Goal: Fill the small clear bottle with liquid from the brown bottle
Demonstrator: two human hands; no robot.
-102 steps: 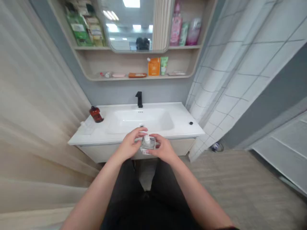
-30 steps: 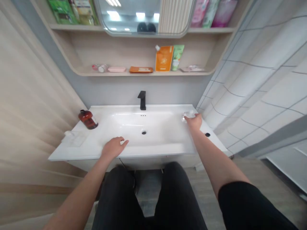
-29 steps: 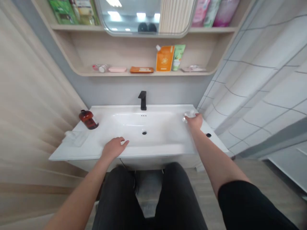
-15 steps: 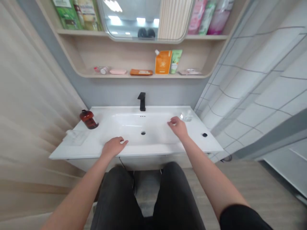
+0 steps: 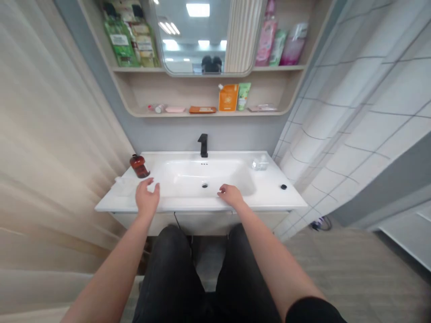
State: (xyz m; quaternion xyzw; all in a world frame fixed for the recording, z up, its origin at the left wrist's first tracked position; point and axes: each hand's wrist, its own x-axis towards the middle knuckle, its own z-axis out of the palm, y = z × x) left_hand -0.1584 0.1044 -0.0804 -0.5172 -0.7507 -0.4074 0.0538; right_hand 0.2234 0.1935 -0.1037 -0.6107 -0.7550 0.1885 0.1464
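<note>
The right hand (image 5: 230, 194) has moved off the clear container (image 5: 260, 164), which sits alone at the right of the white basin (image 5: 276, 179), and now rests empty on the front rim, fingers loosely curled. The left hand (image 5: 147, 198), also empty, is spread just over the rim. One amber bottle (image 5: 139, 166) stands left, one black faucet (image 5: 203, 146) behind.

Pretty plain setup you've got there: dark charcoal trousers (image 5: 168, 269), loose-looking, with the two legs filling the bottom middle of the shot. A black sleeve (image 5: 311, 312) pokes in at the near right edge, and that's the only top you can see. Your left forearm (image 5: 114, 264) and right forearm (image 5: 269, 255) are bare, right down to your left hand (image 5: 147, 198) and right hand (image 5: 231, 195).
</note>
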